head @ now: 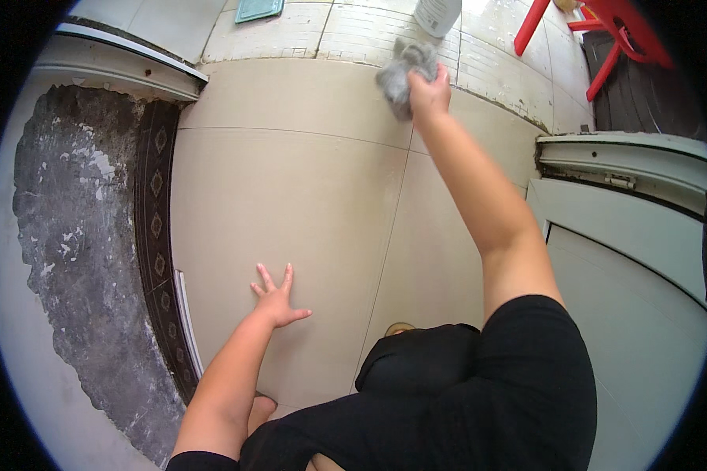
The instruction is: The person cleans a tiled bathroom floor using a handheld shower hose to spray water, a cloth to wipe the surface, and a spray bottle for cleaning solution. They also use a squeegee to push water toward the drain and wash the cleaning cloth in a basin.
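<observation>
My right hand (433, 93) grips a crumpled grey cloth (396, 82) at the far side of the beige tiled floor (283, 194), close to the joint with the ribbed white tiles (365, 35). The cloth is slightly blurred. Just beyond it stands a white plastic bottle (438, 16), its top cut off by the picture's edge. Lower and to the left, my left hand (278, 300) has its fingers spread over the beige tiles, with nothing in it. Whether its palm bears on the floor I cannot tell for sure.
Red plastic stool legs (531, 26) stand at the top right, beside a dark mat or panel (642, 88). A pale door (624, 282) and metal frame (624, 156) lie to the right. On the left are another frame end (124, 65), patterned dark skirting tiles (156, 224) and a peeling wall (82, 235). A teal plastic object (259, 9) lies at the top.
</observation>
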Motion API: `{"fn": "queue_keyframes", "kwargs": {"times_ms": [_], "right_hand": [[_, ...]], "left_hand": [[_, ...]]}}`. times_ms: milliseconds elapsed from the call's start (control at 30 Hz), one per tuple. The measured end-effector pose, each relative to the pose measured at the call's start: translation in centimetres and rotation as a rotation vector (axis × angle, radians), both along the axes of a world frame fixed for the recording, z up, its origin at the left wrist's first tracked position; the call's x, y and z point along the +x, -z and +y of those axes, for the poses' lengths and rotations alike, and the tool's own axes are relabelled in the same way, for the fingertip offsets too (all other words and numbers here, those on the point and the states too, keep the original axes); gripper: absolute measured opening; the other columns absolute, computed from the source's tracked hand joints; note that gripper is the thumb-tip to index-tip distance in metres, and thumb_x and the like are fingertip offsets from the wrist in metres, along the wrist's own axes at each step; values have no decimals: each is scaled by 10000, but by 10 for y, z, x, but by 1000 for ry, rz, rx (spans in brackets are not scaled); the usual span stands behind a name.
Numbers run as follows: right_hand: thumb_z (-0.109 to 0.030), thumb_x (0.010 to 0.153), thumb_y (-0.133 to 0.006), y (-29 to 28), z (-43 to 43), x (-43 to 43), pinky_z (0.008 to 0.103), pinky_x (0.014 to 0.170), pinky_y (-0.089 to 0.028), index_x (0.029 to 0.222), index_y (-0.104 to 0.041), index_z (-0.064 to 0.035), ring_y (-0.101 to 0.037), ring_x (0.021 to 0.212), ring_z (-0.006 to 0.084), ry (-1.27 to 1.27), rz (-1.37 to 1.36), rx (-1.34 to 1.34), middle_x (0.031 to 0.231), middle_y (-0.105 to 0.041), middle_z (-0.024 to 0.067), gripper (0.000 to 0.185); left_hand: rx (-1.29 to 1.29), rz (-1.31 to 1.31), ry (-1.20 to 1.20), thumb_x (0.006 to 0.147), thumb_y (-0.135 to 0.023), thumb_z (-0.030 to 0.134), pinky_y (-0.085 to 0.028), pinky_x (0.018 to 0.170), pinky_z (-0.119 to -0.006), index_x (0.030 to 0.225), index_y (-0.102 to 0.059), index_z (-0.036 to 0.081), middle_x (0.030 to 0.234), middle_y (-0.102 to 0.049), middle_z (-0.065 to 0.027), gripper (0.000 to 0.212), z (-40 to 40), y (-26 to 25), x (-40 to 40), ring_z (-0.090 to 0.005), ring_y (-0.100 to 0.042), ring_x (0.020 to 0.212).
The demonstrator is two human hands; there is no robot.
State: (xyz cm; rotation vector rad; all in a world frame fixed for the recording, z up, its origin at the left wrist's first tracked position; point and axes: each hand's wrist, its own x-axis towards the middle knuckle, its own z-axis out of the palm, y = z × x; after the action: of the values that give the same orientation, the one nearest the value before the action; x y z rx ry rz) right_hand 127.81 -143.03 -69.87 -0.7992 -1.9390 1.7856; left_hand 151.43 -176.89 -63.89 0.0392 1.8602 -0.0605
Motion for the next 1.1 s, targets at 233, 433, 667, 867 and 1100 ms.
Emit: {"fn": "queue_keyframes", "kwargs": {"times_ms": [233,433,667,867,1100], "right_hand": [[-53,568,-611,-18,-97,215,454,907,-330,1188,-455,-179,-365,1116,395,-933,72,775,1250,-325,232,651],[-243,704,-527,2,-131,226,464,915,-315,989,-599,-219,-319,1213,240,-1555,266,1035,1322,-345,13,295],[-52,580,-571,15,-44,16,389,851,-384,984,-605,-239,-427,1133,223,-968,-57,1231,1226,-463,43,447],[-33,659,-525,-5,18,-64,371,866,-406,1068,-558,-219,-469,1057,260,-711,-166,1132,1251,-431,44,451],[-94,570,-630,-33,-154,77,447,861,-368,1021,-567,-209,-437,1061,312,-1200,353,1185,1205,-443,60,469]], "left_hand": [[19,24,16,596,-664,542,-189,991,-524,1367,34,186,1321,172,-330,1099,-1,-4,3,-577,-14,1190],[31,0,205,613,-653,524,-155,982,-557,1369,13,146,1299,130,-383,1076,-5,5,1,-581,25,1189],[45,55,8,586,-690,504,-213,983,-512,1368,21,207,1302,194,-349,1098,-8,0,2,-614,-19,1159],[49,99,44,592,-683,514,-227,959,-552,1367,28,227,1310,194,-337,1090,-11,3,9,-603,8,1172],[-52,46,-13,618,-702,456,-308,935,-519,1353,50,318,1356,186,-257,1061,-14,2,12,-550,-20,1214]]}}
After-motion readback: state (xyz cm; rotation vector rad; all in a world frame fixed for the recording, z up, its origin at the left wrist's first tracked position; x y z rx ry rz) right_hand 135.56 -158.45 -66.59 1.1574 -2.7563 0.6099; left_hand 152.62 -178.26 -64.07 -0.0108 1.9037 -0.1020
